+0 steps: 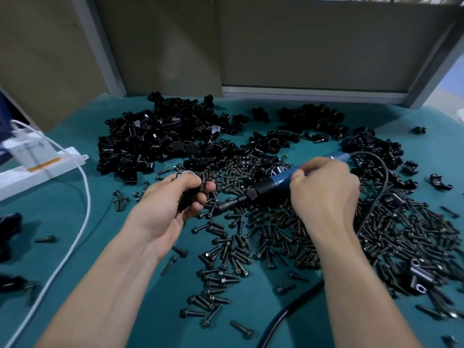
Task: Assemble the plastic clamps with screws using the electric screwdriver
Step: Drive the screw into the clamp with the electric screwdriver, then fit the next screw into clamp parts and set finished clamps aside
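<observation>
The clamp (187, 200) you are working on is a small black moulded plastic piece, glossy and angular, and it sits in your left hand (170, 209) above the near edge of the screw heap. Your left fingers are curled tightly round it, with the thumb folded over the top, so only slivers of the black plastic show between them.

Pointing at it from the right is the electric screwdriver (278, 180). It has a smooth blue cylindrical barrel, a black collar and a thin dark bit whose tip lies just beside your left fingertips; you cannot tell whether it touches the clamp. Your right hand (326, 194) wraps the barrel, fingers closed round it and knuckles up. A black rubbery cable (384, 182) arcs out of the tool's rear end and loops back down toward you.

Under both hands spreads a loose scatter of screws (276, 237), dark metal with flanged heads and threaded shanks, lying in every direction. Beyond them, heaps of black plastic clamps (163, 136) pile up, shiny and curved.

Everything rests on a teal, matte table cover (165, 332). At the left, a white power strip (57, 163) carries a white plug block (27, 149), and a white cord (86, 204) curves from it toward you. Dull brown panels (301, 46) close off the back.
</observation>
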A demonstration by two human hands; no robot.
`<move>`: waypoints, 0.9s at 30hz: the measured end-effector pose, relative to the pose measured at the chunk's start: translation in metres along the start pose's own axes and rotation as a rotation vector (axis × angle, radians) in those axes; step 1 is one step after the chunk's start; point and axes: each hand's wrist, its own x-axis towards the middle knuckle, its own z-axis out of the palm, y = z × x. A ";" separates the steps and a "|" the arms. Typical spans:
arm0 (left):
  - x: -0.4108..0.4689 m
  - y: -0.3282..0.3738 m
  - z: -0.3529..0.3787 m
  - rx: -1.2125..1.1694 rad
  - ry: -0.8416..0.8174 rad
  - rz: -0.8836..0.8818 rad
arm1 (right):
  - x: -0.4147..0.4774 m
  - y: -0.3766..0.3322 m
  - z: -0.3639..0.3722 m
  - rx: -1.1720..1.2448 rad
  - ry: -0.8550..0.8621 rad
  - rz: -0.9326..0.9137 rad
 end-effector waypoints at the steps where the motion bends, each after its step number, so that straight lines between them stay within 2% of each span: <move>1: 0.000 0.001 -0.001 0.003 0.006 0.002 | -0.001 -0.002 -0.005 -0.018 -0.050 -0.047; 4: 0.002 0.001 -0.001 0.000 0.021 0.022 | -0.001 -0.004 -0.024 -0.259 -0.371 -0.186; 6: 0.003 -0.001 -0.001 -0.005 0.040 0.046 | -0.003 -0.004 -0.038 -0.397 -0.612 -0.165; 8: 0.006 -0.003 -0.003 -0.011 0.066 0.062 | -0.008 -0.006 -0.045 -0.481 -0.741 -0.135; 15: 0.010 -0.010 -0.005 0.001 0.076 0.006 | -0.019 -0.016 -0.035 -0.619 -0.723 -0.147; 19: 0.009 -0.012 -0.003 0.049 0.065 0.039 | -0.020 -0.011 -0.029 -0.616 -0.748 -0.189; 23: 0.008 -0.016 -0.003 0.276 0.047 0.124 | -0.011 -0.005 -0.031 -0.389 -0.683 -0.227; 27: 0.005 -0.021 0.005 0.421 -0.046 0.236 | -0.006 0.000 -0.023 0.072 -0.577 -0.219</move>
